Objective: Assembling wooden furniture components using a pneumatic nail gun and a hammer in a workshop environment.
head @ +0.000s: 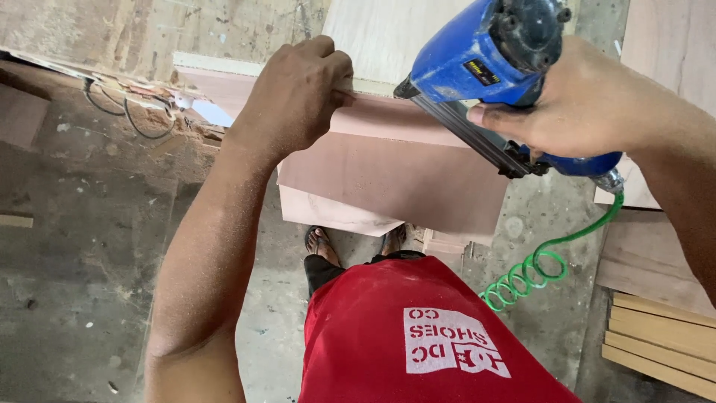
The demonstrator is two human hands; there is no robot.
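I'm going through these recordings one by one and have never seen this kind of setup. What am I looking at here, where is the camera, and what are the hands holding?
There is no machine: a person works with bare hands. The single picture comes from a camera on their head, looking down past a red shirt to a concrete floor. The left hand grips the top edge of a reddish-brown plywood panel. The right hand holds a blue nail gun against that panel; a green coiled hose hangs from it. Wood strips lie stacked at right.

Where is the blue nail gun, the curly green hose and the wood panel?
Blue nail gun (477, 63): head view, on its blue body.
Curly green hose (522, 272): head view, on the coils.
Wood panel (395, 179): head view, on its broad face.
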